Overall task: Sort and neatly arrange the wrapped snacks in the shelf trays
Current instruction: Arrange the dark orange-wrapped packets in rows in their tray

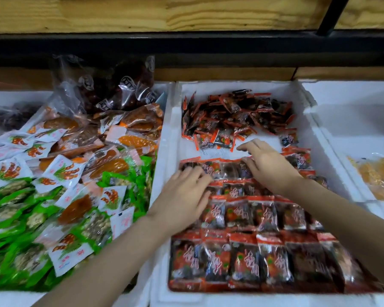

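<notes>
Pressing on the far row of red packets (222,170), the left hand (184,193) lay with its fingers (193,173) spread and flat, holding nothing. The right hand (268,160) rested just beside it on the same row, fingers loosely extended and gripping nothing that showed. Beyond the fingertips ran a bare strip of the white tray (217,151), and beyond that a loose heap (235,114) of the same packets, not yet sorted. Toward the wrists, finished rows overlapped like shingles. To do this step well, I judged, the left fingers should pin the row while the right ones draw single packets back from the heap — print up, each edge tucked against the row under the fingers. The glossy film looked likely to slide if shoved in bunches, so light, flat pressure seemed wise.
</notes>
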Tool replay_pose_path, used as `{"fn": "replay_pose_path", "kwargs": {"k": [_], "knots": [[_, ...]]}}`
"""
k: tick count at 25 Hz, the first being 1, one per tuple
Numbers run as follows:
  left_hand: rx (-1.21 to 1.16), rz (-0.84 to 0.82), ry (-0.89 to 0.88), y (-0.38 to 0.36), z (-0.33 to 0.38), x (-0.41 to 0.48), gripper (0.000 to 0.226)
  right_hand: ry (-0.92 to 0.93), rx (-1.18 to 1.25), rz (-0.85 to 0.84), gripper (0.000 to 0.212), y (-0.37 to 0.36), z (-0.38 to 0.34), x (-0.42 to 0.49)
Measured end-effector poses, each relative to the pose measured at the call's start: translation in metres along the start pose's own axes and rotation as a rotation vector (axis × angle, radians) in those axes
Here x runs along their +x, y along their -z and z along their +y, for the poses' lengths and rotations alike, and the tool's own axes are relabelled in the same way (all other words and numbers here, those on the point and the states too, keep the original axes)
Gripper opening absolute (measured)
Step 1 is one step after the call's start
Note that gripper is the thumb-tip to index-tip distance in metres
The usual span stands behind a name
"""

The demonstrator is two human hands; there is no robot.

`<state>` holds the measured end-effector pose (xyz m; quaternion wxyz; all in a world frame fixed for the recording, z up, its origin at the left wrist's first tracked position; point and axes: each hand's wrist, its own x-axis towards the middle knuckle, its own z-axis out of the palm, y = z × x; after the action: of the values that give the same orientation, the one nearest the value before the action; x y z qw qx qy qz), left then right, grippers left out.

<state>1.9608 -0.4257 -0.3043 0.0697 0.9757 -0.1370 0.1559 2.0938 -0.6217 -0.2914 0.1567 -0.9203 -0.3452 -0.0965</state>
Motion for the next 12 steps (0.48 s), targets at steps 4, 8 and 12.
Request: {"fn": "replay_pose_path", "kwargs": {"k": [4,8,12], "knots": [[-0.075,-0.084,0.188,-0.027,-0.027,0.089,0.040,-0.128,0.037,-0.113,0.044,-0.015,0.048,0.038],[-0.177,-0.144,0.373,-0.066,-0.061,0.148,0.049,-0.106,0.155,-0.196,0.055,-0.040,0.058,0.078],[-0.194,-0.127,0.395,-0.083,-0.085,0.169,0.053,-0.065,0.158,-0.254,0.058,-0.061,0.052,0.109]]}}
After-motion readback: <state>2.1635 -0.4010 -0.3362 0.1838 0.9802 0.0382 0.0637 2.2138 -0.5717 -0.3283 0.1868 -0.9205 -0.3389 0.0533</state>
